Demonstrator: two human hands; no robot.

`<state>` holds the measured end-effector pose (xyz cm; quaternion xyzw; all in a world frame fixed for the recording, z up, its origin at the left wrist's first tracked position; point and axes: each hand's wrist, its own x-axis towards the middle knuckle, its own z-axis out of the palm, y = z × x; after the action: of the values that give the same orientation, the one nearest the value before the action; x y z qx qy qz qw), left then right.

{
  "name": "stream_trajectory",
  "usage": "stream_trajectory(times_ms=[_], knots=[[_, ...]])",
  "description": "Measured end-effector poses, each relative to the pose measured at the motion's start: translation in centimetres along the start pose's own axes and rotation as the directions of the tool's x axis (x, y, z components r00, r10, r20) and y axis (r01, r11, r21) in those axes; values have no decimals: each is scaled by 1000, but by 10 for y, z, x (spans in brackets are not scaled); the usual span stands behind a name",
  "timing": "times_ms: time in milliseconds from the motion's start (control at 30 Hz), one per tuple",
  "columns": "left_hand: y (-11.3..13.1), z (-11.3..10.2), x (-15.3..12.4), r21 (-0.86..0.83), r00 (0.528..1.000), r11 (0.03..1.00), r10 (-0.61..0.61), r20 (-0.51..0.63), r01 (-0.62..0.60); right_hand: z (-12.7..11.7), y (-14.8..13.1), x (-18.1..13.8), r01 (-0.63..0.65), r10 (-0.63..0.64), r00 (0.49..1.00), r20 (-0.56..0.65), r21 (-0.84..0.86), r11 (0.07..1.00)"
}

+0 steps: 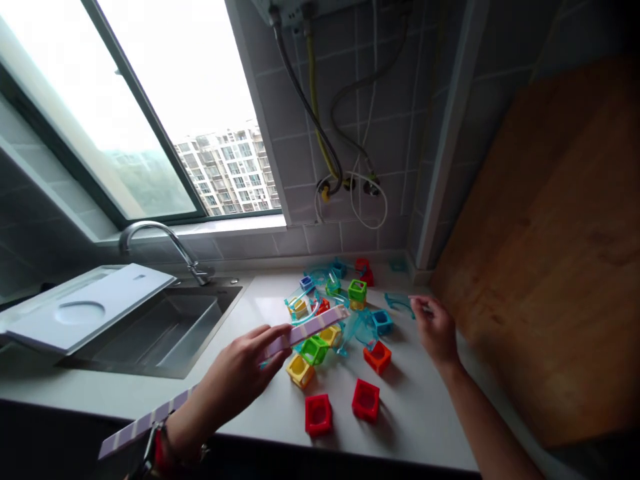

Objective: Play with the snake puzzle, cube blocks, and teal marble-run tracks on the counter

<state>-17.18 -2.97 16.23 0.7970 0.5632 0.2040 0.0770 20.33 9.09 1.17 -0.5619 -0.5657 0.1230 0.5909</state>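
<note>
Left hand [245, 363] grips a flat lilac cream-barred strip [323, 323], crossing the near edge of the white bench [425, 423]. Right hand [437, 330] curled; grip cannot be determined. Bench extends right past two red hollow plastic cubes [367, 401].

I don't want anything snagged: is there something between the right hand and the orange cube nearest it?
Nothing visible stands between the right hand and that orange cube; only countertop shows there. The teal curved piece is close by the hand, but farther back than that path.
</note>
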Motion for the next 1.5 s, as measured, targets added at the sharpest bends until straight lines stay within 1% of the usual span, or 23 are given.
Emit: stream_trajectory(times_ms=[33,100,167,200,267,333,367,433,467,533,567,633,700,733,800,900,1000,1100,1200,1333,1400,1433,1500], knots=[[13,2,-1,-49,1000,999,0,12,1,-3,-20,-8,-64,56,997,51,176,982],[39,5,-1,-160,999,987,13,52,-4,-12,-61,-25,-165,89,975,203,398,903],[65,8,0,-275,991,962,38,128,-1,-24,-96,-41,-247,3,905,425,521,817],[76,10,0,-335,982,942,54,182,10,-31,-109,-46,-277,-33,875,483,556,784],[97,17,0,-471,938,877,81,338,94,-46,-126,-53,-313,-59,855,516,603,733],[113,29,-2,-608,843,745,117,524,275,-60,-131,-54,-301,-58,870,490,620,724],[119,37,-3,-663,785,647,156,599,377,-66,-131,-53,-286,-56,880,471,620,731],[128,57,-5,-726,686,429,277,672,538,-74,-128,-50,-266,-40,897,441,609,747],[131,68,-6,-741,658,329,341,671,585,-76,-126,-48,-274,-18,900,436,595,755],[138,88,-6,-747,631,163,439,639,644,-77,-127,-46,-327,42,883,467,549,769],[141,97,-5,-751,640,108,455,620,651,-75,-128,-45,-364,73,863,499,514,777],[146,111,0,-795,715,52,407,569,604,-71,-132,-46,-421,119,816,565,441,793],[147,119,9,-856,806,70,302,508,513,-64,-136,-49,-429,125,787,605,391,814],[146,121,14,-877,839,98,258,479,470,-61,-137,-50,-417,116,784,610,380,826],[140,125,23,-891,864,153,223,452,427,-54,-135,-53,-387,87,785,614,376,842],[126,131,30,-879,839,183,265,476,440,-44,-128,-57,-401,82,765,639,373,836],[114,137,33,-855,800,113,310,514,506,-34,-118,-60,-460,130,742,657,359,812],[108,142,36,-839,788,37,323,524,542,-26,-112,-61,-492,166,749,642,371,788],[109,145,40,-827,773,12,346,531,562,-24,-110,-59,-429,128,784,607,381,819],[113,144,41,-811,755,-3,369,543,585,-30,-108,-54,-298,30,818,574,379,876],[118,138,39,-814,749,51,363,555,578,-34,-107,-52,-238,-18,829,559,381,893],[121,134,38,-826,759,117,341,555,552,-36,-108,-52,-215,-36,830,557,379,900],[127,121,34,-850,825,320,259,503,419,-42,-110,-51,-170,-62,837,543,365,915]])
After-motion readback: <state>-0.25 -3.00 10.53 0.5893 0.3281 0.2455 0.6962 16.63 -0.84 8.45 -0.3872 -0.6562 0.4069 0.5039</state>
